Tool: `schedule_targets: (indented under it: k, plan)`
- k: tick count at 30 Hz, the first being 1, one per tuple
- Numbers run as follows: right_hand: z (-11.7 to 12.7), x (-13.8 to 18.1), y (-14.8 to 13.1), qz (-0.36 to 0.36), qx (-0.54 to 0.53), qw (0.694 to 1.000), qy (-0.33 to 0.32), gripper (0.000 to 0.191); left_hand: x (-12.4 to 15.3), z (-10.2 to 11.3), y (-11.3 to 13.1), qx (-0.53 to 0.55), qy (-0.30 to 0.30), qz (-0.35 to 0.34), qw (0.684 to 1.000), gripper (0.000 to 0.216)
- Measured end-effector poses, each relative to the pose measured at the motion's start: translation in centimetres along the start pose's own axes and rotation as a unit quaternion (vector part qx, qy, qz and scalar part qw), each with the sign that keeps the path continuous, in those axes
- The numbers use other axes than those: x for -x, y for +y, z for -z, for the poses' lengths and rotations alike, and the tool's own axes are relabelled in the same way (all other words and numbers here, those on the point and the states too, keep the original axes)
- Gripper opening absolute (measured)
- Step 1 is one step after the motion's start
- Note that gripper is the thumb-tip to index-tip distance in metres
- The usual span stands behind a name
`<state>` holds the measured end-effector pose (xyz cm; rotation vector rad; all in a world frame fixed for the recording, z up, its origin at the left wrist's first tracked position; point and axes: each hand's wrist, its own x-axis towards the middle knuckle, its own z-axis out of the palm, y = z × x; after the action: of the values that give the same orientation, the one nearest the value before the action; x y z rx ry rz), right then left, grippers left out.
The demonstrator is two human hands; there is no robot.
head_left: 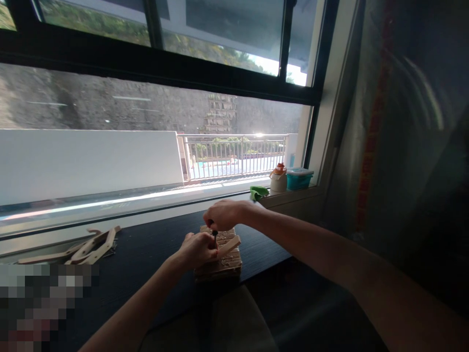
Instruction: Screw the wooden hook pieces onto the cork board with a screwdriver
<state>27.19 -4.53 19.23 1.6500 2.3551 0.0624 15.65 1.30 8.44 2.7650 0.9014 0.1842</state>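
Observation:
My right hand [222, 215] is closed around the dark handle of what looks like a screwdriver [214, 234], held upright with its shaft pointing down. Its tip is hidden by my left fingers. My left hand [200, 248] is closed on a small pale wooden strip [230, 247], pressing it down where the tool meets it. Beneath the strip lies a thick, ridged brown block [223, 269], like stacked corrugated cardboard, with a worn top.
The block rests on a dark table [157, 254] by a window. Pale wooden pieces [91, 247] lie in a pile at left with small metal bits. A green cloth [259, 192], an orange-topped bottle [278, 180] and a teal tub [299, 179] stand along the sill.

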Motion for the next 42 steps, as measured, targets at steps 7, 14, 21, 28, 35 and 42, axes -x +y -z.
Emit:
schedule_targets:
  k: [7, 14, 21, 28, 35, 42]
  plan:
    - [-0.1, 0.0, 0.2, -0.016, -0.004, 1.0, 0.001, 0.033, 0.1, 0.3, 0.4, -0.011, -0.005, -0.015, 1.0, 0.03]
    - [0.5, 0.1, 0.2, 0.019, -0.033, 0.999, -0.019, 0.031, 0.1, 0.2, 0.2, -0.008, -0.003, -0.014, 1.0, 0.031]
    - [-0.9, -0.4, 0.9, -0.001, -0.049, 0.999, -0.002, 0.034, 0.2, 0.1, 0.3, -0.013, 0.005, -0.011, 1.0, 0.031]
    - [0.7, -0.1, 0.2, -0.004, -0.04, 0.999, -0.02, 0.032, 0.2, 0.2, 0.5, -0.023, 0.01, -0.009, 1.0, 0.027]
    - [0.9, -0.5, 0.5, 0.038, -0.07, 0.997, -0.008, 0.027, 0.1, 0.1, 0.3, -0.012, 0.008, 0.003, 1.0, 0.024]
    - [-0.7, -1.0, 1.4, -0.008, -0.069, 0.998, 0.006, 0.032, 0.2, 0.1, 0.4, -0.002, 0.012, 0.001, 1.0, 0.026]
